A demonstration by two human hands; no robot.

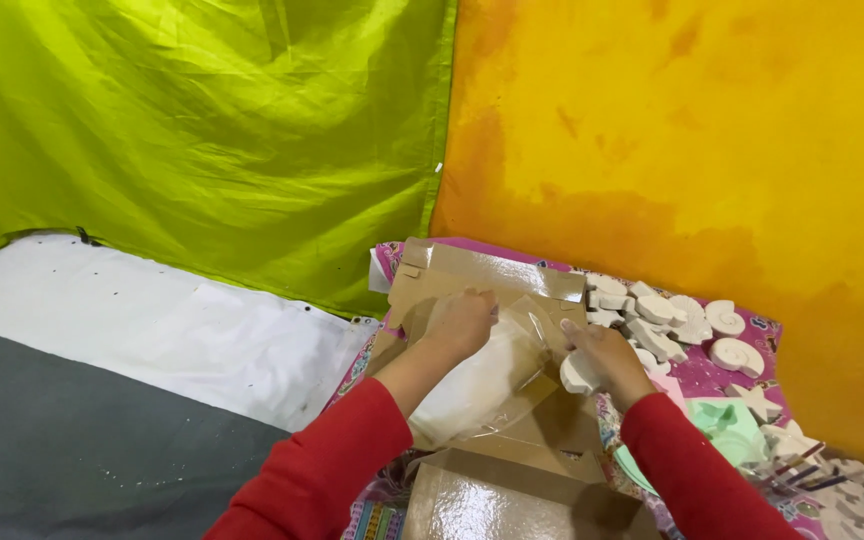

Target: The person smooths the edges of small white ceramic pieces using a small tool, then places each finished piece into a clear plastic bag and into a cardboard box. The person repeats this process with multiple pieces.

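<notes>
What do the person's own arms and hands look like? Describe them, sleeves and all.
Both arms wear long, plain bright red sleeves that end at the wrists. The left hand and right hand are bare: no gloves, and no rings, watch or bracelets visible. The sleeve fabric looks soft and smooth, without pattern or markings.

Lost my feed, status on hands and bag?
Left hand pressing clear bag. Right hand gripping white cast at bag's edge. Box beneath, casts alongside.

You face a corner: lime-green cloth hangs on the far left, a mottled yellow-orange wall stands on the right. On the floor at left, a white sheet lies over grey matting. Lighting even, soft.
</notes>
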